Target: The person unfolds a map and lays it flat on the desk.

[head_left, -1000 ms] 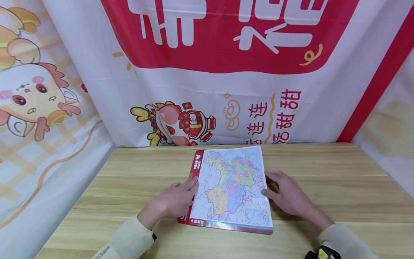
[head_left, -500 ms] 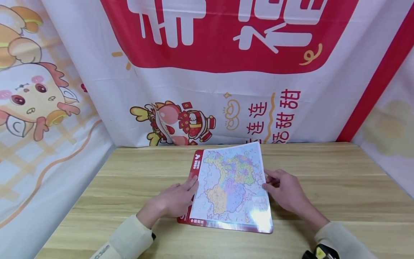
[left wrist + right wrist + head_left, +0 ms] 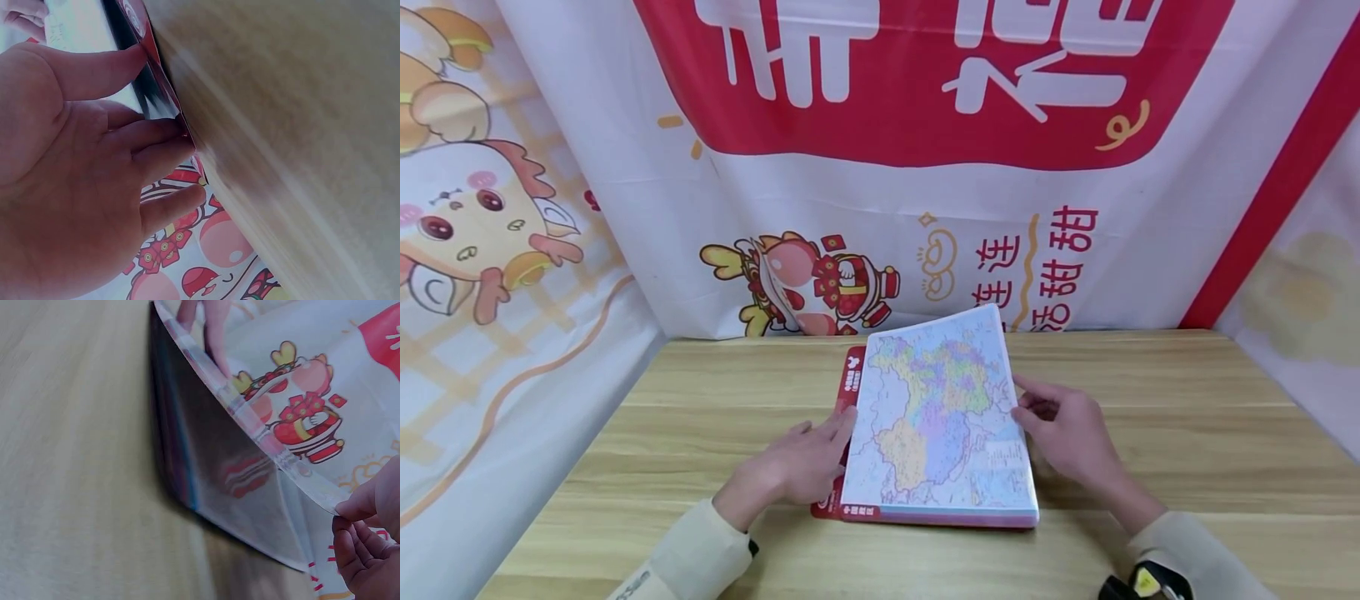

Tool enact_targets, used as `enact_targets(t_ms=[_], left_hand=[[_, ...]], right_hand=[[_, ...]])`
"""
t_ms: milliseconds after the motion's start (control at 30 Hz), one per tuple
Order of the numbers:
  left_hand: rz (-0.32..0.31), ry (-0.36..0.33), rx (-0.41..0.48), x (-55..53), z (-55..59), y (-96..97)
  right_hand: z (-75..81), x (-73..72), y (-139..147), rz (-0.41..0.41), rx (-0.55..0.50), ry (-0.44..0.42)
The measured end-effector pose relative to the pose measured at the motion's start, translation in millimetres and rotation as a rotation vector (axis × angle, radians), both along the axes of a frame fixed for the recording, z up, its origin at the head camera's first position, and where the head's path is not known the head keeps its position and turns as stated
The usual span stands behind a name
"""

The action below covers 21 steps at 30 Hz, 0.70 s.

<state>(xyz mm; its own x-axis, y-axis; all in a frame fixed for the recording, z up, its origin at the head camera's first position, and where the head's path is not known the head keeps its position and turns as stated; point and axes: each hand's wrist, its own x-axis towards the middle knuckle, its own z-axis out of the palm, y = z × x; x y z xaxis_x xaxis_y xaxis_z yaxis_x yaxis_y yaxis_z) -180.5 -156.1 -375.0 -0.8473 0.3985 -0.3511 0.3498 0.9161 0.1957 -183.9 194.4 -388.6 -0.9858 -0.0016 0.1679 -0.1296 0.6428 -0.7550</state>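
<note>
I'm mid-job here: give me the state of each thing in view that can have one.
Map: face up, tilted, right edge raised.
Right hand: pinching the map's right edge.
Left hand: resting on the red border.
Red border: partly covered by the left hand.
Cloth: hanging behind the table, creased.

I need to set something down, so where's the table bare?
The table is bare left of the left hand, right of the right hand, and between the sleeves on the near side. It's crowded mid-table: the map booklet lies between both hands, its top sheet lifted at right.
</note>
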Motion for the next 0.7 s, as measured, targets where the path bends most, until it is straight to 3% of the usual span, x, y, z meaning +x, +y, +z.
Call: enact_targets(t_ms=[333,700], left_hand=[[-0.073,0.069,-0.068,3.4,1.6,-7.8],[-0.014,0.049,-0.046,1.6,-0.6,-29.0]], right_hand=[[19.8,-1.2,33.8,-0.072,-0.057,0.03],[22.7,-1.4,69.1,-0.185,-0.022,-0.031]])
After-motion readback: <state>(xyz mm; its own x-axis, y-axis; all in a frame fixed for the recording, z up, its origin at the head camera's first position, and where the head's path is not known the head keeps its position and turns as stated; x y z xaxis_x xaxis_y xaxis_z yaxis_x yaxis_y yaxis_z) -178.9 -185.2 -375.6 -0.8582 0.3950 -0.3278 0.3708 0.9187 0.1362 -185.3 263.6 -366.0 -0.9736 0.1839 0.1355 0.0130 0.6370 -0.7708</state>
